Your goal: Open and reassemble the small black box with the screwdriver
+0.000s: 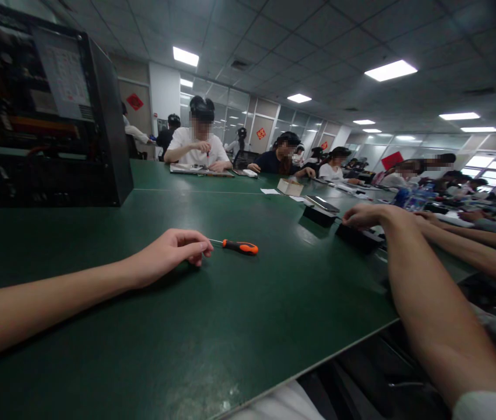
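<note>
My left hand [176,252] rests low over the green table [195,326], its fingers curled and the thumb tip close against the index finger; anything between them is hidden. Just past its fingertips lies a screwdriver [241,247] with an orange and black handle, its thin shaft pointing at the hand. I cannot tell whether they touch. To the right, my right hand [363,214] reaches down at a black open tray [358,238], wrist bent and fingers curled. Its fingertips are partly hidden at the tray. A second black tray [319,216] stands beside it.
A black computer case [108,116] with exposed insides stands at the left. Beyond the trays are a dark flat device [323,203] and a small pale box [290,186]. A co-worker's arms [461,245] rest at right; several people sit across. The table edge [317,368] runs nearby.
</note>
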A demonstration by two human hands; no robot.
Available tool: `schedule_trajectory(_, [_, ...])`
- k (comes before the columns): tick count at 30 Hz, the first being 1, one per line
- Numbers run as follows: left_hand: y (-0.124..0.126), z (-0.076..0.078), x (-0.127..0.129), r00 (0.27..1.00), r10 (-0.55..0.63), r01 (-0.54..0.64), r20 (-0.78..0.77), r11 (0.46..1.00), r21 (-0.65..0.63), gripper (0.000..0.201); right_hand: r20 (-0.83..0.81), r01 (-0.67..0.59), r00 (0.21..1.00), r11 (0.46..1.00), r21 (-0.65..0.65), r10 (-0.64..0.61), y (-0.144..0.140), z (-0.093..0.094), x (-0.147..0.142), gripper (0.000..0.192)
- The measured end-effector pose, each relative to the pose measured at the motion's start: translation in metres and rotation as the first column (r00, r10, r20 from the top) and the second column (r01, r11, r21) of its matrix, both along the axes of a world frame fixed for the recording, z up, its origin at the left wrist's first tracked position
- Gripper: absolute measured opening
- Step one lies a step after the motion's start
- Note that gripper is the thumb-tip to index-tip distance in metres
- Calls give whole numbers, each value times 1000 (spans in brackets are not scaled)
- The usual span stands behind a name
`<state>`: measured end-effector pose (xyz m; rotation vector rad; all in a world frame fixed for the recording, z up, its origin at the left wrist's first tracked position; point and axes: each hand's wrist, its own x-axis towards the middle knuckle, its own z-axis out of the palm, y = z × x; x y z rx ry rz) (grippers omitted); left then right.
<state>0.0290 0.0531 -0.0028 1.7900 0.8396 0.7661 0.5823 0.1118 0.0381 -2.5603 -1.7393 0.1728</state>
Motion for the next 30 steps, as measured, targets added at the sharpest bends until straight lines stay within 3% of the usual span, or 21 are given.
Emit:
schedule_trajectory(4, [1,-1,0,1000,-17,17,7,1000,-8,29,16,94,996,984,-150,-92,0,0,-7,29])
schedule_trajectory(8, [-1,0,1,1000,-19,19,4,1000,-12,29,159,128,980,991,-47,-119,10,-6,-16,34])
schedule_trajectory(16, [-4,3,2,1000,-12,12,-2,1000,-16,30,291,-55,956,993,106,22,40,-40,-42,41])
schedule_trajectory(23, [-2,0,2,1000,-16,17,17,1000,-22,29,246,-188,960,961,204,136,52,-58,-82,47])
schedule_trajectory(30, [-3,1,2,1000,-23,23,-16,1000,7,33,186,-379,923,876,298,336,39,-54,-136,34])
